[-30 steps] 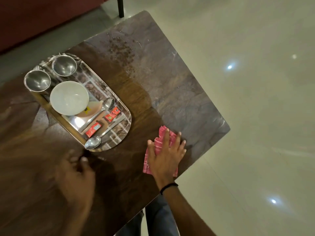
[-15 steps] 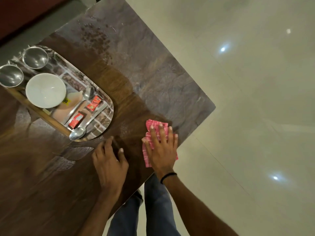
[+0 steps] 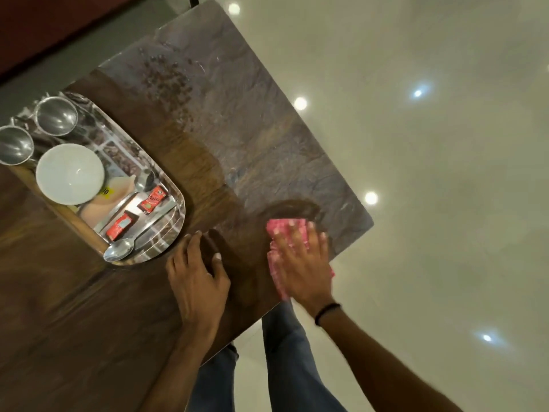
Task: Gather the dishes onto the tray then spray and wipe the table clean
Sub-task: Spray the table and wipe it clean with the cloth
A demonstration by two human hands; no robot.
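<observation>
A steel tray (image 3: 175, 230) lies on the left of the dark table (image 3: 252, 138). It carries two steel cups (image 3: 56, 115), a white bowl (image 3: 70, 173), two red sachets (image 3: 153, 200) and two spoons (image 3: 118, 250). My right hand (image 3: 303, 266) presses flat on a pink cloth (image 3: 274, 260) near the table's right edge, fingers spread and blurred. My left hand (image 3: 196, 272) rests on the tabletop just right of the tray's near corner, fingers loosely bent, holding nothing.
Spray droplets (image 3: 166, 72) speckle the far part of the table. A wet dark patch (image 3: 294, 208) lies just beyond the cloth. Glossy pale floor (image 3: 430, 203) surrounds the table on the right. My legs in jeans (image 3: 285, 352) stand at the near edge.
My left hand came in from the left and settled on the table beside the tray. My right hand keeps sliding the pink cloth near the right edge.
</observation>
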